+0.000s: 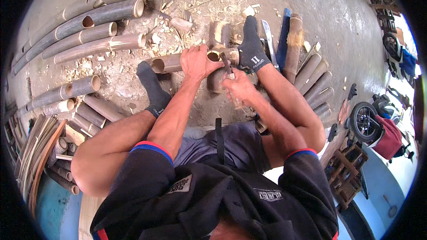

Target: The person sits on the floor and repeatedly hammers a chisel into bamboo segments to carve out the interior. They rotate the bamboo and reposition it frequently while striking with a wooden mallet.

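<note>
A bamboo tube (171, 63) lies crosswise between my feet, resting on a thicker bamboo piece (216, 80). An opening is cut in its upper wall, close to its right end. My left hand (195, 62) is closed over the tube just left of that opening, thumb reaching toward its edge. In my right hand (242, 86) is a chisel (226, 64), gripped by its pale handle. Its dark metal blade points up and away, with the tip at the opening's right side; I cannot tell whether it touches the bamboo.
Long bamboo poles (100, 46) with cut holes lie at left. A mallet-like wooden piece (180, 24) sits among chips ahead. Beyond my right foot are a long blade (269, 42), a blue strip (283, 40) and more bamboo (293, 46). A motorbike wheel (364, 122) stands far right.
</note>
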### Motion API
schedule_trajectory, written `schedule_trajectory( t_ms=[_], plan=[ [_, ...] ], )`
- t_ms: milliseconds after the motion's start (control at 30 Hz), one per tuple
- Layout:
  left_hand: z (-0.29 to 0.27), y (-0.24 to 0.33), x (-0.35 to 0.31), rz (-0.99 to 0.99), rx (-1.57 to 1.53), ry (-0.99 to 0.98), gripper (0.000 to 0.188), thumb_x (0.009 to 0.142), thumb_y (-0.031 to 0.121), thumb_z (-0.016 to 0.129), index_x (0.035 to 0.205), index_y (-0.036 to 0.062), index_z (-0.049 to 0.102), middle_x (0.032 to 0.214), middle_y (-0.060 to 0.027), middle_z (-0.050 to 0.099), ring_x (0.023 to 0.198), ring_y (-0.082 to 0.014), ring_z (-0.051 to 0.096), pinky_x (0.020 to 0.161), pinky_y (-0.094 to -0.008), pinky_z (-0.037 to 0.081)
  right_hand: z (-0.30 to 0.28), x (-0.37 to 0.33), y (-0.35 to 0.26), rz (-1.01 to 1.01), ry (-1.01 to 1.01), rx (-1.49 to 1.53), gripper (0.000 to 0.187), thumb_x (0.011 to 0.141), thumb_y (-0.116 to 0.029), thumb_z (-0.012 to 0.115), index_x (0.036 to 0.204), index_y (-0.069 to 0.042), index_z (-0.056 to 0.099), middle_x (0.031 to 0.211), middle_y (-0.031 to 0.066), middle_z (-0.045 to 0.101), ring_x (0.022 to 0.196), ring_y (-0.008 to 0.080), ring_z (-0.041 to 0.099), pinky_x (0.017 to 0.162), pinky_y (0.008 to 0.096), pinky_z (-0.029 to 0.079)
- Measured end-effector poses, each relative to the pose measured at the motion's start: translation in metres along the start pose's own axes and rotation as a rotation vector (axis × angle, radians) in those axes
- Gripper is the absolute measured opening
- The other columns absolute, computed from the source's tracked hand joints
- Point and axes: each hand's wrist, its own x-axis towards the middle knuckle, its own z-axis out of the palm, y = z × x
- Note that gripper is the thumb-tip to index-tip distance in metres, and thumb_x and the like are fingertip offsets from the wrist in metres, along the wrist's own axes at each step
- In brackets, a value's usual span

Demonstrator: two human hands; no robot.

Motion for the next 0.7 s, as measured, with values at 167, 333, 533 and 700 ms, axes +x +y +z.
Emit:
schedule_trajectory(
  t_ms=[167, 333, 533, 700],
  plan=[
    [0.004, 0.007, 0.001, -0.062, -0.042, 0.064, 0.071, 0.059, 0.067, 0.084, 0.086, 0.0037, 0.069, 0.08, -0.017, 0.072, 0.08, -0.0334, 0.069, 0.081, -0.0454, 0.048, -0.059, 0.042, -0.021, -0.107, -0.214, -0.589, 0.032, 0.082, -0.019, 0.065, 0.105, 0.003, 0.065, 0.065, 0.0115, 0.065, 0.055, 0.0219, 0.066, 0.052, 0.038, 0.053],
    [-0.004, 0.004, 0.004, -0.055, -0.009, -0.09, 0.078, 0.061, 0.067, 0.083, 0.1, 0.0016, 0.068, 0.094, -0.0195, 0.072, 0.085, -0.032, 0.07, 0.085, -0.0414, 0.046, -0.068, 0.072, -0.075, -0.165, -0.413, -0.994, 0.038, 0.081, -0.023, 0.065, 0.108, 0.004, 0.063, 0.069, 0.018, 0.068, 0.058, 0.0283, 0.07, 0.056, 0.0417, 0.057],
    [-0.035, -0.03, 0.014, 0.1, 0.018, -0.447, 0.079, 0.063, 0.066, 0.082, 0.112, 0.0076, 0.063, 0.101, -0.0198, 0.072, 0.096, -0.0393, 0.07, 0.083, -0.0492, 0.054, -0.03, 0.008, -0.001, -0.425, -0.023, -1.151, 0.042, 0.082, -0.027, 0.065, 0.114, 0.001, 0.064, 0.088, 0.0333, 0.069, 0.087, 0.0479, 0.07, 0.079, 0.0539, 0.057],
    [-0.029, -0.026, 0.003, 0.123, 0.033, -0.297, 0.072, 0.067, 0.066, 0.082, 0.109, 0.0091, 0.069, 0.098, -0.0171, 0.073, 0.092, -0.0369, 0.071, 0.08, -0.0465, 0.056, 0.026, 0.007, 0.035, -0.366, 0.081, -0.65, 0.031, 0.087, -0.026, 0.063, 0.106, -0.001, 0.062, 0.085, 0.0277, 0.069, 0.08, 0.0435, 0.07, 0.072, 0.0546, 0.056]
  ],
)
